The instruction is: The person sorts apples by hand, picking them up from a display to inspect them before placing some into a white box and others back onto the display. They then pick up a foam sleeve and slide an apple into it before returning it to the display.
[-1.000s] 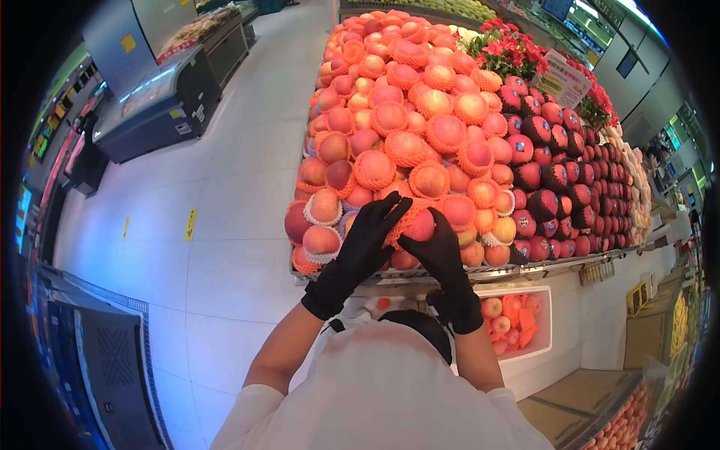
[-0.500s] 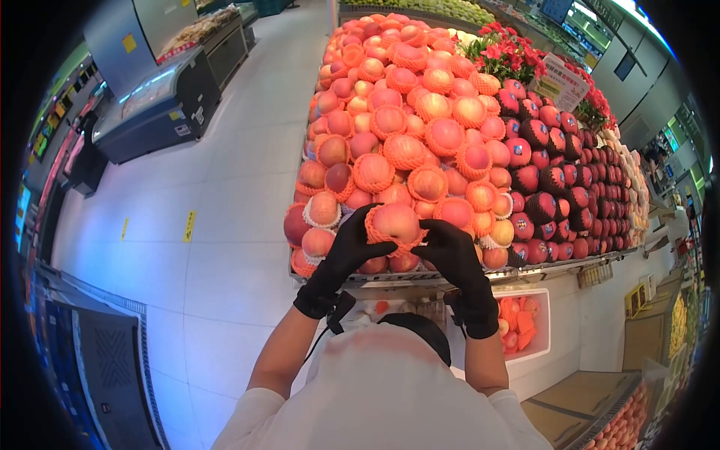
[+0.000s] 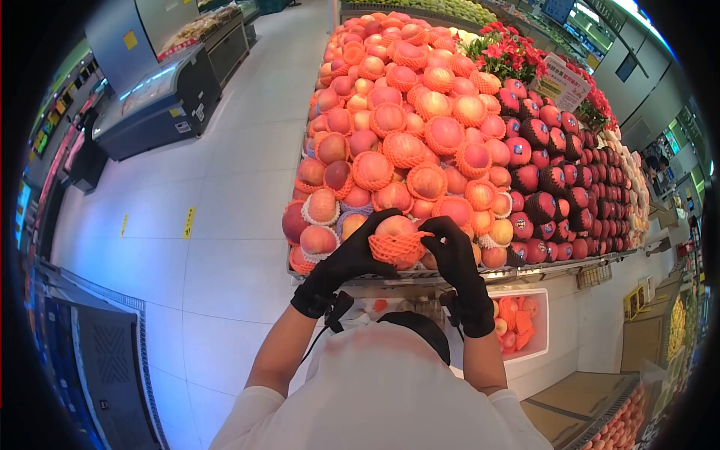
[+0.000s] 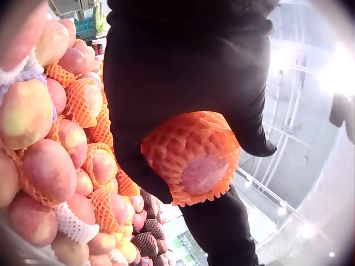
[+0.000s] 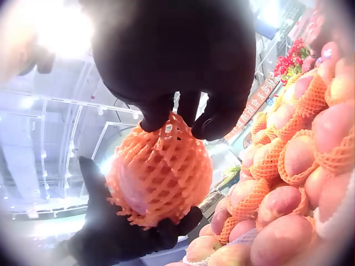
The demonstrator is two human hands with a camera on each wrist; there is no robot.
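Observation:
Black-gloved, my left hand point(image 3: 346, 261) cradles an apple point(image 3: 395, 225) at the near edge of the display, thumb and fingers curled round it. An orange foam net point(image 3: 397, 247) covers much of the fruit, and a patch of bare skin shows in the left wrist view. My right hand point(image 3: 451, 253), also gloved, pinches a gathered edge of that net and draws it out to the right. From the right wrist view, its fingertips point(image 5: 206, 128) grip the net at the top, while the left hand point(image 5: 125, 230) supports the apple from below.
A large heap of apples point(image 3: 405, 146), many in foam nets, slopes up ahead. Dark red apples in black nets point(image 3: 540, 202) fill the right side. Below the display's edge stands a white foam box point(image 3: 545, 322) holding apples and orange nets. Red flowers point(image 3: 510, 51) and a sign point(image 3: 561, 82) stand behind.
Both hands first cupped the netted apple, then turned it and held it from both sides. Now the left holds it alone, while the right has shifted to the net's edge and stretches it.

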